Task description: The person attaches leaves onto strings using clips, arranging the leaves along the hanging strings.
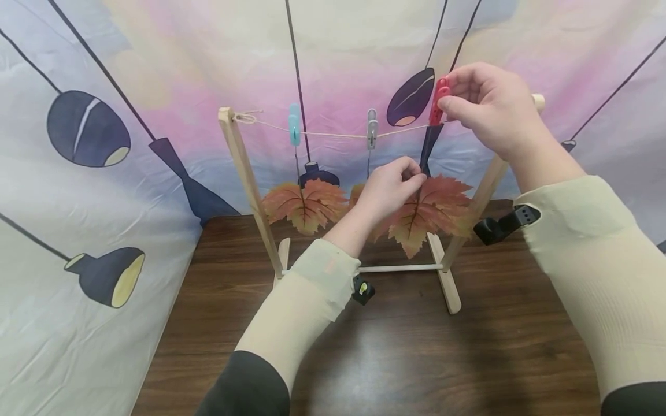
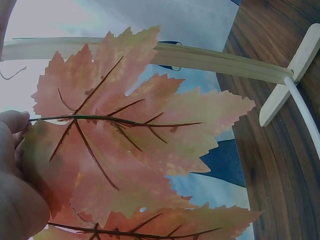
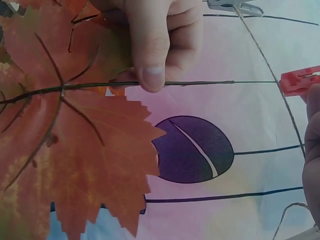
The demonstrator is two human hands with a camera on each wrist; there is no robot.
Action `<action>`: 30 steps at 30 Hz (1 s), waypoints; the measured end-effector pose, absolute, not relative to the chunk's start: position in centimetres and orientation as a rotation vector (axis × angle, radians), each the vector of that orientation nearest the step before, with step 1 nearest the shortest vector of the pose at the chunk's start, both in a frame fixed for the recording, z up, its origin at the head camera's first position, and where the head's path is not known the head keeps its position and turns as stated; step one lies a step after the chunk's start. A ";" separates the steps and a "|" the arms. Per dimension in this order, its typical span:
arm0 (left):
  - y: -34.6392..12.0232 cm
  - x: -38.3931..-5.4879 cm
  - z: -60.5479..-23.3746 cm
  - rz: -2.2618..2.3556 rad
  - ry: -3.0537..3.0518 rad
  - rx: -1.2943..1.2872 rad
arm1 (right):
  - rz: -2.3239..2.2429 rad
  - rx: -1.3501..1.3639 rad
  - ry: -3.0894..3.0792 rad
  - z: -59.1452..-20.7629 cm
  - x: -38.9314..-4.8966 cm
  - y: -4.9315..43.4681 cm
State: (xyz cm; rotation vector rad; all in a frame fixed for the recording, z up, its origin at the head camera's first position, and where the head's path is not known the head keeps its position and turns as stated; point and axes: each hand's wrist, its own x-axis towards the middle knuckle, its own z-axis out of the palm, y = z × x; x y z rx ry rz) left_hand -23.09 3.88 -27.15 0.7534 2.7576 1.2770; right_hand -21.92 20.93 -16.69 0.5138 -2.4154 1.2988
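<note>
A small wooden rack (image 1: 244,173) stands on the brown table, with a string (image 1: 333,134) stretched across its top. On the string sit a blue clothespin (image 1: 294,125), a grey clothespin (image 1: 372,128) and a red clothespin (image 1: 439,101). My right hand (image 1: 486,107) pinches the red clothespin at the string. My left hand (image 1: 392,188) pinches the stem (image 3: 200,83) of an orange maple leaf (image 1: 429,211) just below the red pin. Another leaf (image 1: 306,203) hangs from the blue pin. In the left wrist view the held leaf (image 2: 125,140) fills the frame.
A patterned cloth backdrop (image 1: 104,133) hangs behind and left of the rack. The rack's feet (image 1: 448,283) and crossbar (image 1: 400,268) rest on the wooden table (image 1: 416,358), whose left edge runs beside the cloth. Another leaf shows partly behind my left hand.
</note>
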 end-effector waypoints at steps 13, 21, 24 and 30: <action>3.9 -23.2 -26.9 1.336 2.765 0.751 | 1.355 0.517 -2.442 -17.0 -22.1 20.8; 4.0 -23.4 -27.0 1.312 2.781 0.731 | 1.360 0.518 -2.474 -17.0 -22.0 21.0; 4.1 -23.4 -26.9 1.295 2.784 0.728 | 1.332 0.527 -2.493 -16.9 -22.0 21.1; 4.2 -23.4 -27.2 1.297 2.782 0.742 | 1.276 0.541 -2.519 -16.9 -22.1 21.2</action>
